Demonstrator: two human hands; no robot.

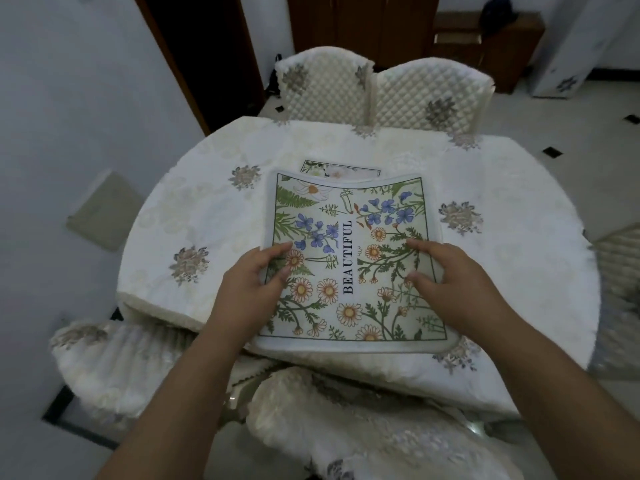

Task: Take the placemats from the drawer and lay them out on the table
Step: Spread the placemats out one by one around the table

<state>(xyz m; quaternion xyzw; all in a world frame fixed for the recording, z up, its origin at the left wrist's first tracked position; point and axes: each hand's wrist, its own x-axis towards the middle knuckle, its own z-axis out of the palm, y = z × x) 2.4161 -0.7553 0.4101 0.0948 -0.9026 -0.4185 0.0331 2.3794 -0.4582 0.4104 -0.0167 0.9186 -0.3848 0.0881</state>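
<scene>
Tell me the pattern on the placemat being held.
Blue and orange flowers, green leaves, word BEAUTIFUL, on the placemat; head view.

Quilted chairs [374, 93] (cream), wooden cabinet [491, 46]

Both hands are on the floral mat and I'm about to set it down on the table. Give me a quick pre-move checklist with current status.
1. Left hand grips the floral placemat at its left edge: ok.
2. Right hand holds its right edge: ok.
3. Mat flat: not ok, the far edge curls upward.
4. Mat fully over the table: not ok, the near edge hangs past the table's near edge.
5. Clear of the second placemat beyond it: cannot tell, the raised far edge hides the gap.
6. More mats underneath the held one: cannot tell.
</scene>
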